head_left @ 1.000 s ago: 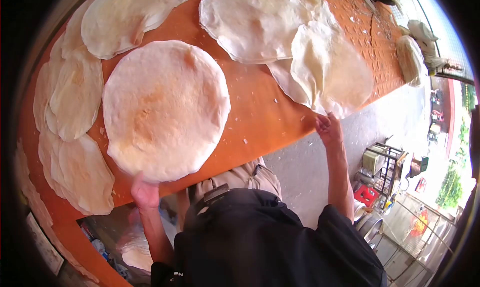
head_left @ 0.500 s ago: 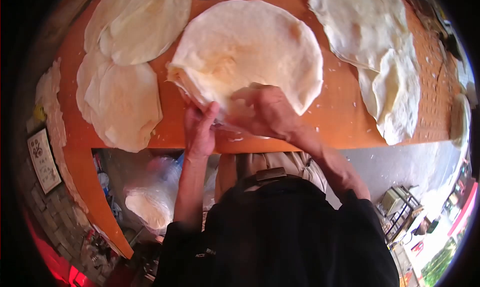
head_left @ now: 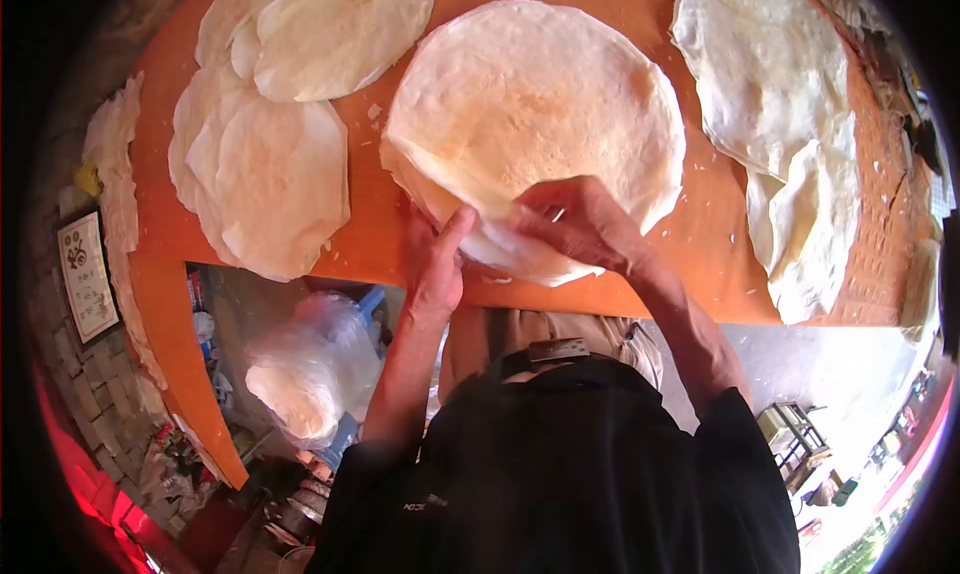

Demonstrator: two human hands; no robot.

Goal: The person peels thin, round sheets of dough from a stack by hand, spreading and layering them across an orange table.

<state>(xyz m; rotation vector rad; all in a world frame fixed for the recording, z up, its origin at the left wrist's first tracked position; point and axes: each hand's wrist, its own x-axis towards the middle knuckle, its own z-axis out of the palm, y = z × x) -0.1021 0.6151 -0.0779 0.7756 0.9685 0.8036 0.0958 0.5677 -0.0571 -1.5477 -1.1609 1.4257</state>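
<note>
A large round stack of thin flatbread sheets (head_left: 560, 94) lies at the front middle of the orange table (head_left: 700, 264). At its lower left edge my left hand (head_left: 437, 264) grips the rim, thumb on top and the other fingers hidden underneath. The near edge of a sheet is lifted and folded there. My right hand (head_left: 580, 224) pinches this edge just right of my left thumb, its fingertips slightly blurred.
More flatbread sheets (head_left: 270, 184) lie on the left of the table, and others (head_left: 770, 84) on the right. Below the table's front edge stands a plastic-wrapped bundle (head_left: 310, 384). A framed sign (head_left: 87, 274) is at the far left.
The view has shifted, so the table and sheets appear further right. My right hand has moved down to the near edge of the stack, and less of the sheet's left side is folded up.
</note>
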